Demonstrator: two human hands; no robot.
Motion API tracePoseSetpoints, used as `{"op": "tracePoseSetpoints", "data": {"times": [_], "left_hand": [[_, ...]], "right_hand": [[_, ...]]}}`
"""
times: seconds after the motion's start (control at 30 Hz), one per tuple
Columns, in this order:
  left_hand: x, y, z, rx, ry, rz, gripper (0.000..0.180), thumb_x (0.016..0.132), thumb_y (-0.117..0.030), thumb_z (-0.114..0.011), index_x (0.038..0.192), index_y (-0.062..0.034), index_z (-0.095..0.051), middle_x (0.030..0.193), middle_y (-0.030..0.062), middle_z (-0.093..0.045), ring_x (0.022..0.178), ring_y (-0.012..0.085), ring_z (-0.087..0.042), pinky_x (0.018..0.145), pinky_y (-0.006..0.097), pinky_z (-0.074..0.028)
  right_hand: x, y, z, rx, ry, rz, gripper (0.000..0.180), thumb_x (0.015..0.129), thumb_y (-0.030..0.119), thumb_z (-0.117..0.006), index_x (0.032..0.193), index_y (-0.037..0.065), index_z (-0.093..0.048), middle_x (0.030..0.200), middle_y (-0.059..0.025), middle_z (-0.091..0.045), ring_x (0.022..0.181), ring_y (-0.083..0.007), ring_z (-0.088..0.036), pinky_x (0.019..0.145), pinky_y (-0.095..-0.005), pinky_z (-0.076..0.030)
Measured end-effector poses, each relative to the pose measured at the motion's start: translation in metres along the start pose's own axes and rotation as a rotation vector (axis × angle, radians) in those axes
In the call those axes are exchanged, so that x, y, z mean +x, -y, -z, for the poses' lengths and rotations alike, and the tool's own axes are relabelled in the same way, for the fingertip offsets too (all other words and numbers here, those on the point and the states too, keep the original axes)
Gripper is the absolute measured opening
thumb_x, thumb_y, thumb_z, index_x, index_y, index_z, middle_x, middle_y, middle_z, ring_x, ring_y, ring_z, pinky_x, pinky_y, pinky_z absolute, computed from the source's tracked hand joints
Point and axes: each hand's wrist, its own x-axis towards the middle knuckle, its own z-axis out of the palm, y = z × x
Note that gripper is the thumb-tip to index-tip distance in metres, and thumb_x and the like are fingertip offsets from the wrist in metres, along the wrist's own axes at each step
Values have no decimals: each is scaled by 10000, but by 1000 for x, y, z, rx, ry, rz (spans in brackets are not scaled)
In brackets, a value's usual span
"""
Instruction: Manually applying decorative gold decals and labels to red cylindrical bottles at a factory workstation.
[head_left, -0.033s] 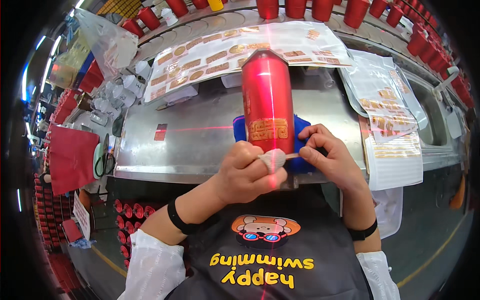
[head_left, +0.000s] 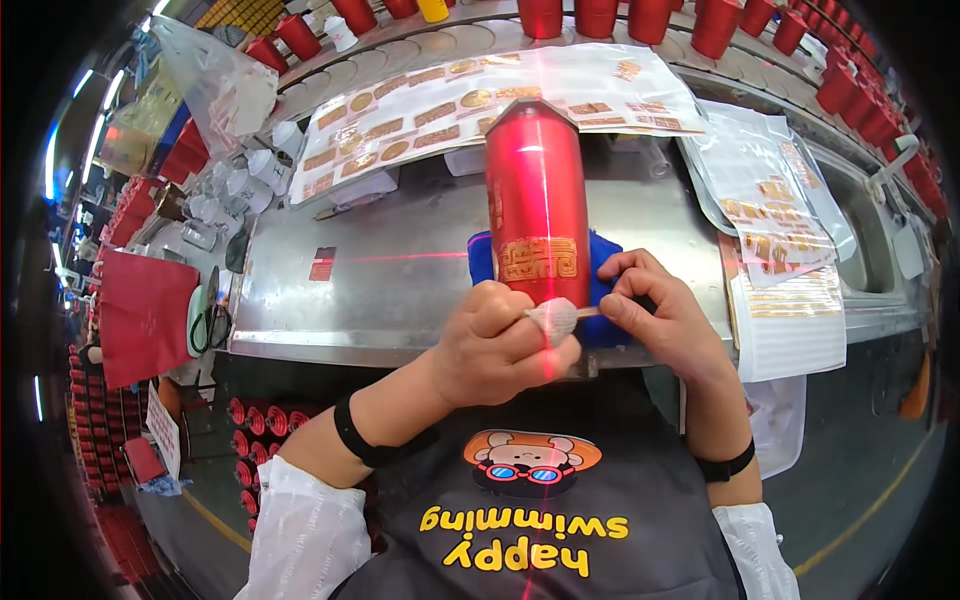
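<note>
A tall red canister (head_left: 537, 190) with a gold square-patterned emblem (head_left: 539, 259) near its lower end stands or lies in front of me, over a blue cloth (head_left: 607, 258) on the steel table. My left hand (head_left: 497, 345) is closed at the canister's near end, with a white ribbed cloth wad (head_left: 557, 317) at its fingers. My right hand (head_left: 655, 305) is beside it on the right, thumb and index finger pinching the end of a thin pale strip (head_left: 588, 312) that reaches to the wad. The strip's other end is hidden behind the wad.
Sheets of gold stickers (head_left: 400, 115) lie at the back, and more sheets (head_left: 770, 200) on a tray at the right, before a sink (head_left: 875, 235). A small red piece (head_left: 322, 264) rests on the steel table (head_left: 360, 300). Red cups (head_left: 595, 18) line the back.
</note>
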Motion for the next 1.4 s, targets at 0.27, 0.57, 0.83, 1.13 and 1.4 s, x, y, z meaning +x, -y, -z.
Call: {"op": "tracePoseSetpoints", "data": {"times": [0.27, 0.57, 0.83, 1.13, 1.4], "left_hand": [[-14, 1, -3, -49, -80, 56, 245, 637, -150, -707, 865, -173, -619, 1014, 2, -632, 801, 190, -508, 648, 314, -426], [1, 2, -1, 15, -10, -11, 222, 657, -173, -689, 866, -180, -613, 1013, -10, -631, 796, 186, -503, 652, 308, -427], [-8, 3, -2, -56, -74, 29, 257, 652, -138, -730, 869, -150, -593, 1020, 15, -644, 788, 191, -504, 630, 310, -419], [-6, 4, 0, -72, -42, 2, 276, 647, -113, -737, 876, -138, -586, 1028, 37, -649, 811, 196, -522, 638, 317, -429], [-13, 0, -1, -79, -97, 101, 290, 643, -76, -721, 888, -138, -578, 1021, 58, -635, 798, 221, -506, 641, 336, -425]], "right_hand": [[-2, 8, 1, 22, 38, -26, 184, 896, 160, -645, 803, 12, -588, 1058, -55, -511, 881, -116, -485, 744, -248, -408], [-3, 4, 5, 39, 65, -50, 192, 918, 167, -610, 810, 9, -588, 1078, -63, -502, 875, -124, -482, 753, -249, -406], [-5, 13, 6, -59, 69, 22, 196, 905, 176, -634, 799, 33, -550, 1098, -55, -497, 888, -120, -476, 759, -260, -409], [-8, 13, 9, -72, 19, 25, 185, 888, 157, -652, 799, 28, -554, 1084, -54, -506, 867, -112, -486, 721, -240, -417], [-6, 12, 6, -77, 34, 21, 178, 876, 150, -659, 799, 24, -560, 1076, -53, -513, 880, -124, -492, 736, -253, -416]]}}
